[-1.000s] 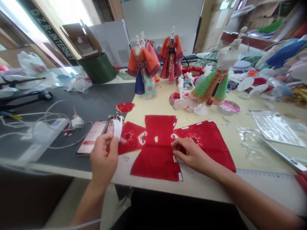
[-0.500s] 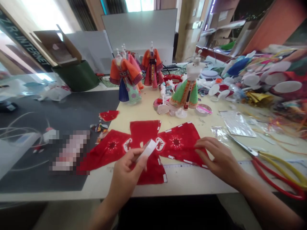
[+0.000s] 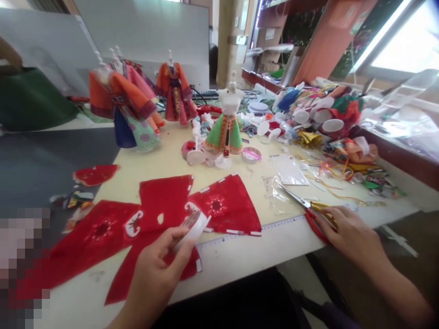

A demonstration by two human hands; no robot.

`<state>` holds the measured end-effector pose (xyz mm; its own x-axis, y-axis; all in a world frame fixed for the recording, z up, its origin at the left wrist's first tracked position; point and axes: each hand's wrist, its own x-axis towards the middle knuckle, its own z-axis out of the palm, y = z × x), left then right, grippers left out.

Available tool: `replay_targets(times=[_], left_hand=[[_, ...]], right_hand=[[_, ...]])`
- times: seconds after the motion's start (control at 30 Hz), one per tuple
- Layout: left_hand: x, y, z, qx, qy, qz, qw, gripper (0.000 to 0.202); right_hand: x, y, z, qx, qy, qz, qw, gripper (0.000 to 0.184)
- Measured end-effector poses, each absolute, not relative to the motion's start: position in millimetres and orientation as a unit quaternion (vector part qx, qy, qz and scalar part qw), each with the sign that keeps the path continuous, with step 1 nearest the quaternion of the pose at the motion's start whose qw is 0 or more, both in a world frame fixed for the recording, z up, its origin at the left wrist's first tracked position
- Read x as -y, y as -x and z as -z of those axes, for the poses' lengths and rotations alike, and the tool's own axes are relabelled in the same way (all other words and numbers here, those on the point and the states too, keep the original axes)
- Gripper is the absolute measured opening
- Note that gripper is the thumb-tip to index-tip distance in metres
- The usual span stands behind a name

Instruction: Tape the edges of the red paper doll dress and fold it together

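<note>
My left hand (image 3: pixel 159 265) pinches a roll of white tape (image 3: pixel 196 230) between thumb and fingers, just above the red cloth. The red cloth garment piece (image 3: pixel 168 196) lies flat in a cross shape, with pale embroidered flowers and a small hole at its centre. Short white tape strips (image 3: pixel 235 231) line some of its edges. To the right, my right hand (image 3: pixel 355 240) has its fingers closed over the handles of the scissors (image 3: pixel 297 198). Their yellow and red grips are partly covered by the hand, and the blades point away to the left.
Behind the cloth stand dressed doll figures, one in a green skirt (image 3: pixel 216 135) and one in an orange robe (image 3: pixel 173 89). A ruler (image 3: pixel 274 225) runs along the front edge. Clear plastic bags (image 3: pixel 276 192) and a heap of scraps (image 3: pixel 329 109) occupy the right side.
My right hand has left the red cloth's right edge and moved right onto the scissors' handles. The view has turned right. My left hand still holds the tape roll.
</note>
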<state>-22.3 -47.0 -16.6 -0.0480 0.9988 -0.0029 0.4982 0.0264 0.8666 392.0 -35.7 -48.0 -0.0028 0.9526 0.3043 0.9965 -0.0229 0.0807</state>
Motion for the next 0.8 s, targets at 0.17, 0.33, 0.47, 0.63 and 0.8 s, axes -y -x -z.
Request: replay_targets(times=[0.17, 0.33, 0.47, 0.63, 0.8], left_hand=[[45, 19, 18, -0.615, -0.582, -0.354, 0.397, 0.025], [45, 13, 14, -0.599, -0.569, -0.352, 0.440, 0.022], [45, 8, 11, -0.587, -0.574, -0.355, 0.448, 0.020], [39, 21, 0, -0.593, -0.634, -0.345, 0.356, 0.017], [-3, 68, -10, -0.627, -0.701, -0.323, 0.103, 0.019]], right_hand=[[37, -399, 50, 0.689, 0.717, 0.089, 0.058, 0.047], [35, -406, 56, 0.673, 0.734, 0.072, 0.061, 0.048], [36, -395, 50, 0.689, 0.709, 0.108, 0.109, 0.048], [37, -361, 38, 0.744, 0.609, 0.143, 0.233, 0.032], [33, -332, 49, 0.807, 0.519, 0.109, 0.260, 0.023]])
